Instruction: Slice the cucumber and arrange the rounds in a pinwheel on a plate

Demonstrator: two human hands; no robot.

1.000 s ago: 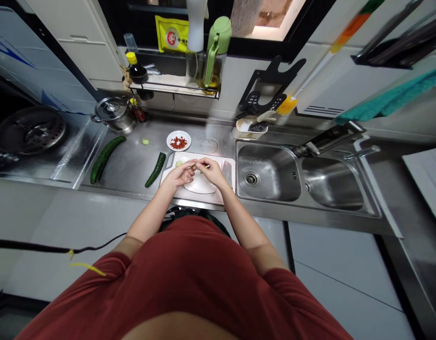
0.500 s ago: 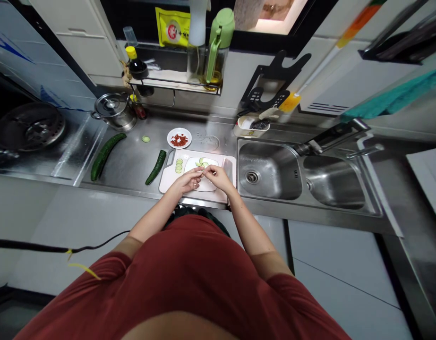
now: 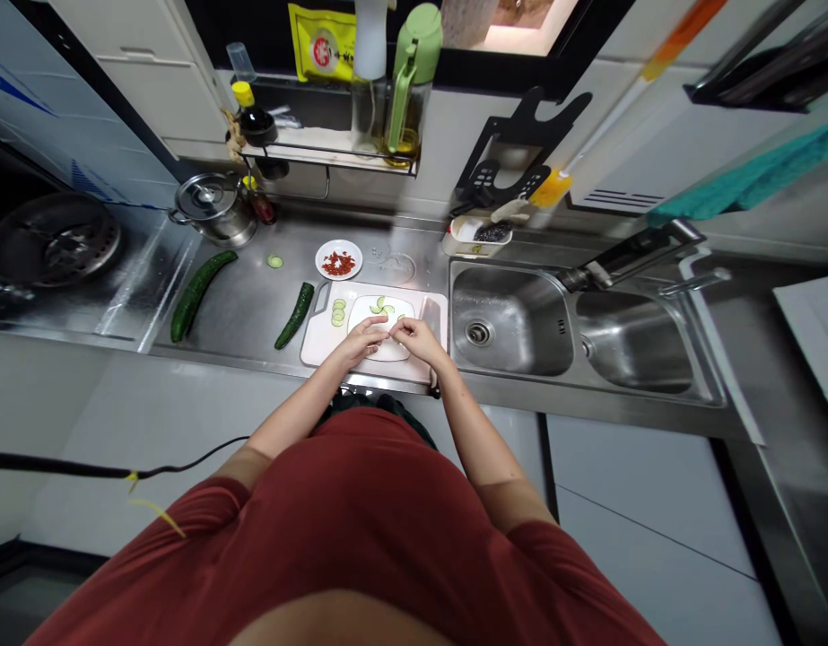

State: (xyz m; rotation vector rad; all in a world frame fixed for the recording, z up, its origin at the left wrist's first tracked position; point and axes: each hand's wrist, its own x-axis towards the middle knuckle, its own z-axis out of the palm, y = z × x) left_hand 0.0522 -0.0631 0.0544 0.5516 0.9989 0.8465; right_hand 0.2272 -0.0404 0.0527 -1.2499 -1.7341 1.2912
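A white plate (image 3: 360,309) rests on the pale cutting board (image 3: 316,345), with thin cucumber slices (image 3: 382,306) laid in a pinwheel on it. Over the plate's near part, my left hand (image 3: 361,344) is open, its fingers apart. Beside it, my right hand (image 3: 417,339) has thumb and fingertips pinched together; what they hold is too small to make out. More cucumber rounds (image 3: 338,312) overlap in a row on the board's left side. A knife (image 3: 433,314) lies along the board's right edge, partly behind my right hand.
Left of the board lie a cut cucumber (image 3: 294,316), a longer cucumber (image 3: 202,296) and a small cucumber piece (image 3: 274,261). A dish (image 3: 339,272) of red chopped bits stands behind. A steel pot (image 3: 215,211) is at back left, a double sink (image 3: 511,323) at right.
My hands have drawn slightly apart and toward me, showing more of the pinwheel of slices. My left fingers have straightened out. The view has shifted a little.
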